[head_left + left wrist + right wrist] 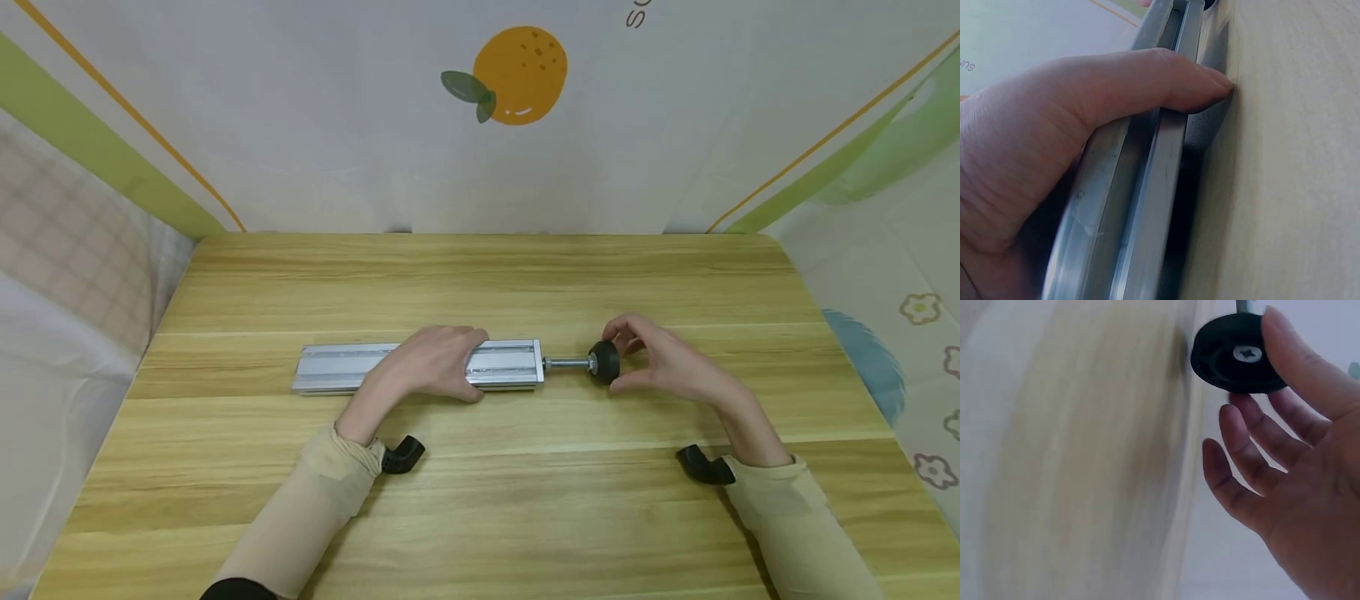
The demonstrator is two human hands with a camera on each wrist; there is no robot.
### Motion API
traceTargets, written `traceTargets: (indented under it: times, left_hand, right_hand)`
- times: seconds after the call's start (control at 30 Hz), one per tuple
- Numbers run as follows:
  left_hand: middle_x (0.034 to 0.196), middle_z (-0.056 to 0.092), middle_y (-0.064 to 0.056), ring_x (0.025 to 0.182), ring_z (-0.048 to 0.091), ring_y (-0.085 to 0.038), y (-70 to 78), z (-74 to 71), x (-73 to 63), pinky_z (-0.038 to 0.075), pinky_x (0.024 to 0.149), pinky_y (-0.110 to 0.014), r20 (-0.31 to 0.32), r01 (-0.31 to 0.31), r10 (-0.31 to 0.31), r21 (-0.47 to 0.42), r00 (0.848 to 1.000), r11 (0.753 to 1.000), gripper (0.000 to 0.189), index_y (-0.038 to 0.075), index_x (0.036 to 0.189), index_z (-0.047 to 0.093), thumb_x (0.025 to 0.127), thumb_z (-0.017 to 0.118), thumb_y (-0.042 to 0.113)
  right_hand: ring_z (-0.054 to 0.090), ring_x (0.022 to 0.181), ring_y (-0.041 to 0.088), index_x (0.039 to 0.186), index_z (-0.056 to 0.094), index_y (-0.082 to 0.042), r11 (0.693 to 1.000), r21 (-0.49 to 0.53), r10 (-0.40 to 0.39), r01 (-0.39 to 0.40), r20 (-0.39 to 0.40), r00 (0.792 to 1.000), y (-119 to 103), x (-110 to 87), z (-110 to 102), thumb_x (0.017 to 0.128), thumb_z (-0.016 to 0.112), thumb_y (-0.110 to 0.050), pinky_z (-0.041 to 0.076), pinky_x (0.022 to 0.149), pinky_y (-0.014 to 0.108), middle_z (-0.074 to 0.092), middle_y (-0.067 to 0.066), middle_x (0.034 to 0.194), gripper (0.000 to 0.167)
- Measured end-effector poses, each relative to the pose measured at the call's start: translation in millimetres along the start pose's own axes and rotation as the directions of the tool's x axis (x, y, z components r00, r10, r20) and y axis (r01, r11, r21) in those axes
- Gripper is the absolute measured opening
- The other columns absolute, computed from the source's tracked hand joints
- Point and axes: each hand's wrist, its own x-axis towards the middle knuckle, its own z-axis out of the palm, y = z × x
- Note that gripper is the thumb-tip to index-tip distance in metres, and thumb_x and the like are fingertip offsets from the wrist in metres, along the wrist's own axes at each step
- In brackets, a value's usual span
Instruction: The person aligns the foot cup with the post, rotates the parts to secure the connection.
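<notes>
A silver aluminium profile (333, 365) with long slots lies lengthwise on the wooden table. My left hand (429, 362) grips it across the top, with the thumb (1166, 81) bent over its near side in the left wrist view. From the profile's right end plate a threaded rod (567, 363) sticks out, with a nut near the plate. On the rod's outer end is a round black levelling foot (606, 363). My right hand (667, 360) pinches its rim between thumb and fingers. In the right wrist view, the foot's underside (1222, 369) shows a cross-head screw.
The wooden tabletop (540, 500) reaches back to a white cloth (322, 125) printed with an orange. Patterned cloth also hangs at the left and right sides. Black curved wrist mounts (403, 456) stick out from both sleeves above the table.
</notes>
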Motion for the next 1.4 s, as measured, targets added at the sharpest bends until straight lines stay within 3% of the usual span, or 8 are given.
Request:
traceTargets:
  times: [0.23, 0.47, 0.6, 0.77, 0.97, 1.1, 1.23, 1.4]
  left_hand:
    - [0.104, 0.069, 0.002, 0.087, 0.062, -0.015, 0.4, -0.8, -0.3, 0.056, 0.087, -0.039, 0.002, 0.002, -0.002, -0.004, 1.000, 1.000, 0.059, 0.013, 0.122, 0.060, 0.074, 0.082, 0.042]
    - [0.098, 0.067, 0.004, 0.084, 0.060, -0.015, 1.6, -1.8, -0.5, 0.056, 0.083, -0.037, 0.003, 0.003, -0.003, -0.008, 1.000, 1.000, 0.055, 0.014, 0.116, 0.060, 0.074, 0.082, 0.041]
    - [0.096, 0.066, 0.004, 0.082, 0.059, -0.014, 1.4, -1.5, -0.2, 0.055, 0.081, -0.037, 0.003, 0.002, -0.002, -0.011, 1.000, 1.000, 0.054, 0.014, 0.115, 0.060, 0.074, 0.083, 0.041]
    - [0.094, 0.064, 0.005, 0.080, 0.059, -0.014, 1.4, -1.6, -0.3, 0.055, 0.079, -0.036, 0.003, -0.003, 0.003, -0.012, 1.000, 1.000, 0.054, 0.014, 0.114, 0.060, 0.074, 0.083, 0.041]
    - [0.090, 0.063, 0.005, 0.078, 0.057, -0.014, 1.2, -1.0, 0.4, 0.054, 0.076, -0.034, -0.004, -0.006, 0.006, -0.009, 1.000, 1.000, 0.050, 0.015, 0.110, 0.060, 0.073, 0.083, 0.040]
    - [0.093, 0.065, 0.005, 0.080, 0.058, -0.014, 1.4, -0.8, 0.7, 0.055, 0.078, -0.035, -0.009, -0.010, 0.010, -0.004, 1.000, 1.000, 0.053, 0.014, 0.113, 0.060, 0.073, 0.082, 0.041]
    - [0.096, 0.066, 0.004, 0.082, 0.059, -0.014, 1.4, -1.2, 0.5, 0.055, 0.081, -0.036, -0.004, -0.007, 0.007, -0.001, 1.000, 1.000, 0.056, 0.013, 0.117, 0.061, 0.074, 0.083, 0.041]
    - [0.096, 0.066, 0.004, 0.082, 0.059, -0.014, 1.1, -1.0, 0.5, 0.055, 0.081, -0.037, 0.005, -0.003, 0.003, 0.001, 1.000, 1.000, 0.057, 0.013, 0.118, 0.061, 0.074, 0.083, 0.041]
  right_hand:
    - [0.064, 0.102, 0.015, 0.144, 0.056, -0.011, 0.998, -0.056, -0.002, 0.006, 0.069, 0.998, 0.2, -4.1, -5.5, 0.100, 0.067, -0.023, 0.054, 0.086, 0.028, 0.069, 0.004, 0.121, 0.047]
    - [0.064, 0.105, 0.015, 0.149, 0.052, -0.007, 0.998, -0.069, 0.006, 0.001, 0.100, 0.995, 0.0, -4.7, -6.5, 0.104, 0.060, -0.025, 0.055, 0.087, 0.026, 0.067, 0.010, 0.132, 0.049]
    - [0.063, 0.110, 0.019, 0.150, 0.050, -0.010, 0.998, -0.063, 0.007, -0.001, 0.087, 0.996, 0.2, -4.6, -5.2, 0.099, 0.068, -0.026, 0.055, 0.091, 0.032, 0.064, 0.009, 0.138, 0.057]
    - [0.059, 0.114, 0.023, 0.141, 0.050, -0.012, 1.000, 0.010, 0.021, -0.022, 0.045, 0.999, -1.1, -1.3, -1.4, 0.079, 0.089, -0.024, 0.054, 0.098, 0.044, 0.058, 0.009, 0.138, 0.075]
    - [0.060, 0.109, 0.024, 0.130, 0.052, -0.007, 1.000, 0.019, 0.015, -0.015, 0.005, 1.000, -3.0, 1.4, 2.6, 0.073, 0.093, -0.018, 0.053, 0.098, 0.045, 0.061, 0.010, 0.126, 0.071]
    - [0.060, 0.108, 0.022, 0.131, 0.054, -0.009, 1.000, -0.006, 0.006, -0.006, 0.009, 1.000, -1.4, -0.3, 1.6, 0.079, 0.089, -0.022, 0.054, 0.095, 0.041, 0.064, 0.007, 0.123, 0.064]
    - [0.062, 0.105, 0.019, 0.139, 0.056, -0.009, 0.999, -0.048, 0.003, -0.001, 0.047, 0.999, 1.4, -2.3, -0.8, 0.092, 0.076, -0.025, 0.054, 0.088, 0.030, 0.068, 0.006, 0.122, 0.053]
    - [0.065, 0.108, 0.018, 0.150, 0.051, -0.007, 0.995, -0.100, 0.004, 0.005, 0.092, 0.996, 4.6, -3.3, -2.8, 0.104, 0.060, -0.028, 0.055, 0.090, 0.031, 0.065, 0.013, 0.136, 0.052]
